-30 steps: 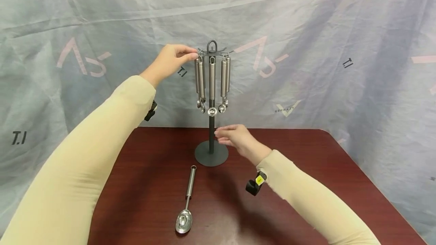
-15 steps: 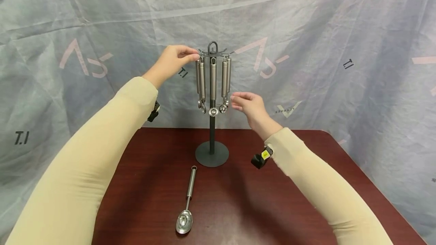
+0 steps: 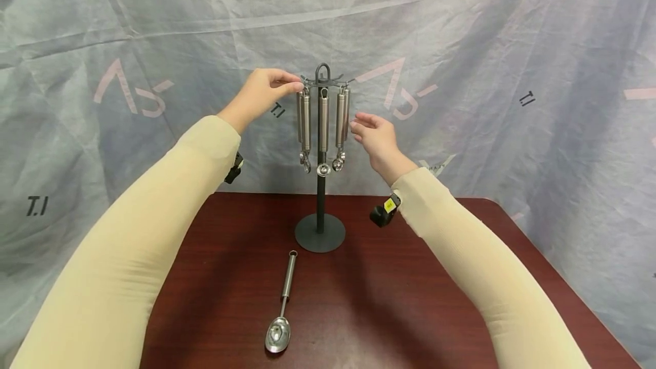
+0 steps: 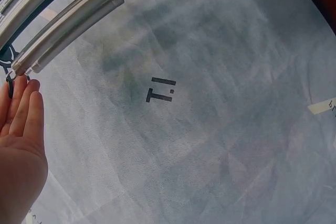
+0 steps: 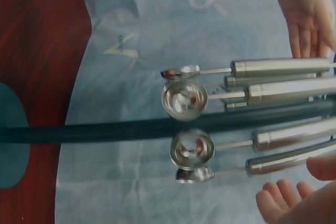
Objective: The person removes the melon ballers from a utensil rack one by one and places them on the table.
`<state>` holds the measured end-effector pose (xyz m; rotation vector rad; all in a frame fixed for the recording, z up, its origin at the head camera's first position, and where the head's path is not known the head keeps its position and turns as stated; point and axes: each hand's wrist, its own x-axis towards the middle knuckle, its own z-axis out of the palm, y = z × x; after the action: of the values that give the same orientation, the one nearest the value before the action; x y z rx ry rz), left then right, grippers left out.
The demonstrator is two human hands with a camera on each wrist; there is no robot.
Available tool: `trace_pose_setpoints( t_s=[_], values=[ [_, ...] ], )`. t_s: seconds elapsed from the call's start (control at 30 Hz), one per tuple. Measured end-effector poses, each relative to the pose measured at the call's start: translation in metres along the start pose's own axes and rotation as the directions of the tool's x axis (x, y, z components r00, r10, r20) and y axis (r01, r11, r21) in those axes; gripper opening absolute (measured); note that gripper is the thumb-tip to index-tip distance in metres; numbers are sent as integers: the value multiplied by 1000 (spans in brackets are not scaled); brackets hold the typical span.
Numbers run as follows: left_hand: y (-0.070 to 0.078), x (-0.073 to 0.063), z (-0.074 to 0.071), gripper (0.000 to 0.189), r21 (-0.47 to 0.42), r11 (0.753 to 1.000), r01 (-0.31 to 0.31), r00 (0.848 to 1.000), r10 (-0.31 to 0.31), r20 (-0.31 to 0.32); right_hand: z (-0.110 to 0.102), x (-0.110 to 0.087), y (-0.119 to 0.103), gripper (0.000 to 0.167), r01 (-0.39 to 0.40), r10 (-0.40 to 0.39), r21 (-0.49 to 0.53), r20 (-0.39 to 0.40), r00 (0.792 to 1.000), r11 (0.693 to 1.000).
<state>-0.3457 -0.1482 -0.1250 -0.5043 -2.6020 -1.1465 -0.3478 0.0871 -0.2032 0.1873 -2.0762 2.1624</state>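
A dark metal hanging rack stands upright on a round base, with several steel spoons hanging by their handle ends from its top hooks. In the right wrist view, small round bowls show at their lower ends. My left hand pinches a hook at the rack's upper left; in the left wrist view its fingers lie behind that hook's tip. My right hand is just right of the hanging handles, fingers loosely bent and holding nothing. A larger steel spoon lies on the table, its ringed handle toward the rack.
The dark red wooden table carries the rack near its back edge. Behind it hangs a grey printed cloth. Black wrist cameras protrude below both cuffs.
My right hand has risen from beside the pole's lower part to the level of the hanging handles, on their right. The left hand keeps its place at the hook.
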Motion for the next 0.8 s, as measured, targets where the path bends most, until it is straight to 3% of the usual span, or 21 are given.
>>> trace_pose_setpoints(
  t_s=[0.17, 0.27, 0.8],
  values=[
    [1, 1, 2, 47, -1, 1000, 1, 1000, -1, -8, -1, 13, 3, 45, 3, -2, -2, 121, 993, 1000],
    [1, 2, 4, 46, -2, 1000, 1, 1000, -1, -11, -2, 18, 7, 43, 11, -11, 3, 151, 988, 1000],
    [2, 3, 6, 45, -23, 1000, 12, 1000, -12, -14, -11, 22, 11, 38, 169, -157, -92, 126, 979, 981]
  ],
)
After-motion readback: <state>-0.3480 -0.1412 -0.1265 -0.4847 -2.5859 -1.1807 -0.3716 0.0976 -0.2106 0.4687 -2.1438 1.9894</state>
